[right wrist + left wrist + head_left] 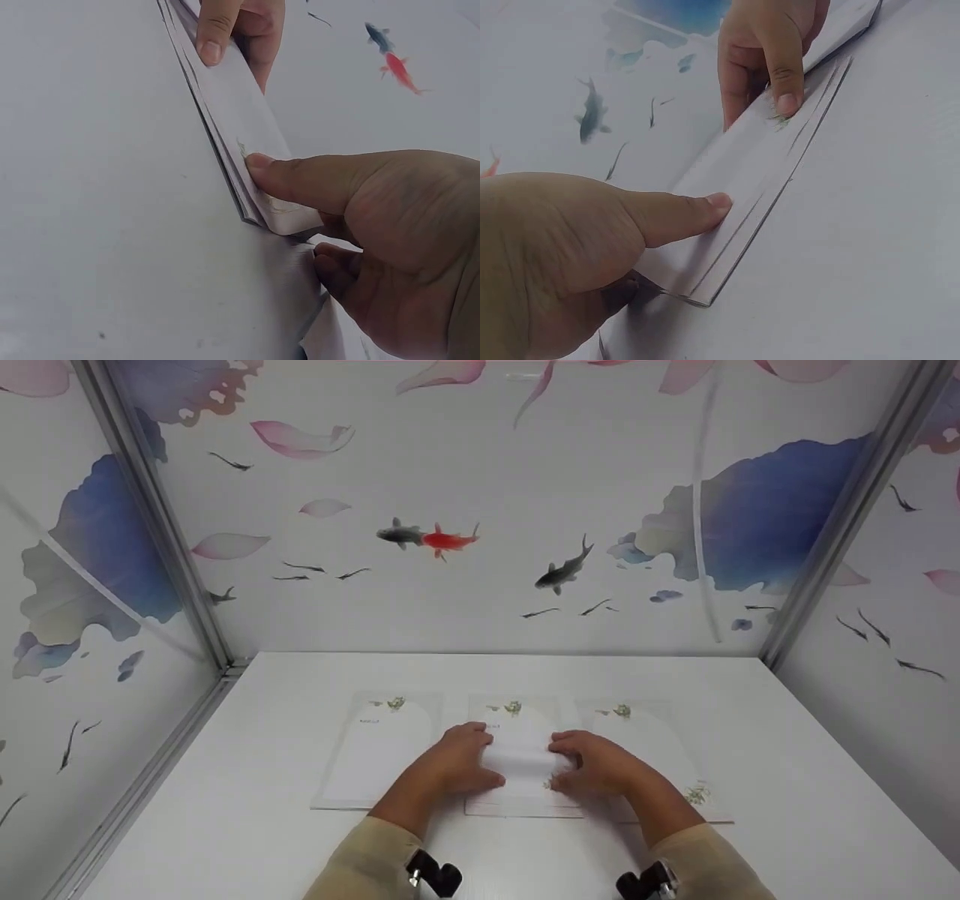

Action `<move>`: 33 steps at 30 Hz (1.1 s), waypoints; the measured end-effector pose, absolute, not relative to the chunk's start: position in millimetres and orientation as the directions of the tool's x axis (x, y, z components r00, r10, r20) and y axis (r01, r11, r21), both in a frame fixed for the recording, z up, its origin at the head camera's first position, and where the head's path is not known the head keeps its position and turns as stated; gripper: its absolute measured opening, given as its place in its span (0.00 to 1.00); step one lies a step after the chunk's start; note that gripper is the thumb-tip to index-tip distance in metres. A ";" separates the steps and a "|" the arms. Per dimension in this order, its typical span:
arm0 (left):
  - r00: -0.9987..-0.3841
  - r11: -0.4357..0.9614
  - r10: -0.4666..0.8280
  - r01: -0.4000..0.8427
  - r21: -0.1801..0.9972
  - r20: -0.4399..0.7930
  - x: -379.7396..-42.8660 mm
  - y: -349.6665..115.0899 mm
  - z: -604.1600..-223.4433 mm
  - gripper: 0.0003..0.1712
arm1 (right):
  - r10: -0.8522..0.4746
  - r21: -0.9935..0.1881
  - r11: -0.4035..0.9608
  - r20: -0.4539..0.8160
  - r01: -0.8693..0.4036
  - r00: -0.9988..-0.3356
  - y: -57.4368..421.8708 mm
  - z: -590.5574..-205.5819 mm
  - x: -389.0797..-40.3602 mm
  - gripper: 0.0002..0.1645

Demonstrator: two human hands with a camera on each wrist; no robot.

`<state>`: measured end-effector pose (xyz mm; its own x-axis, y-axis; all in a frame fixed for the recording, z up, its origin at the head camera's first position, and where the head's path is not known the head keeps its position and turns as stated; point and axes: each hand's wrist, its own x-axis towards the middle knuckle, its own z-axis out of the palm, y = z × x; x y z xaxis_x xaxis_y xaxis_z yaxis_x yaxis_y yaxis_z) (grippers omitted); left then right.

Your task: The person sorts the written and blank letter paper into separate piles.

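Between my hands, a white sheet of paper [523, 761] with a small printed plant motif lies on the middle pad [487, 808] of similar sheets. My left hand [454, 761] grips its left side, the thumb pressing on top near the front. My right hand [600, 761] holds the right side, its thumb beside the printed sprig. In the right wrist view, the held sheet [244, 105] bulges up at its near edge, raised off the layers below. Both wrist views show the thumbs on top; the other fingertips are partly hidden behind the paper.
A left pad [382, 757] and a right pad [652, 742], printed alike, lie on either side; my forearms cross part of them. They rest on a white table [225, 780] enclosed by printed panels [480, 607] with metal posts [150, 510] at the corners.
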<state>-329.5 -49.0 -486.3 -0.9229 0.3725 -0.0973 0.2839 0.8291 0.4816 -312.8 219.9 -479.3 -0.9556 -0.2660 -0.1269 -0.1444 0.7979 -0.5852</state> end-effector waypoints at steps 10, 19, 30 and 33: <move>-0.935 0.833 0.355 0.318 0.453 0.003 -330.4 -47.4 -485.3 0.37 | -0.221 -0.530 0.832 -0.047 -0.163 -0.974 217.1 -477.4 -314.2 0.33; -0.932 0.807 0.363 0.313 0.501 -0.002 -331.6 -48.7 -487.7 0.37 | -0.156 -0.519 0.849 -0.059 -0.103 -0.986 214.9 -475.5 -314.3 0.36; -0.953 0.761 0.302 0.250 0.598 0.013 -334.8 -47.2 -490.7 0.39 | -0.087 -0.641 0.767 -0.080 -0.016 -0.993 221.1 -475.6 -321.9 0.40; -0.965 0.743 0.263 0.218 0.633 0.023 -335.1 -46.0 -492.1 0.37 | -0.024 -0.723 0.688 -0.106 0.061 -0.994 222.5 -475.2 -321.2 0.40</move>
<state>-335.1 -46.0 -492.1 -0.9645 0.2630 0.0227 0.2176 0.7433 0.6326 -321.2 222.5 -475.2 -0.9940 -0.0242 -0.1063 0.0606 0.6879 -0.7233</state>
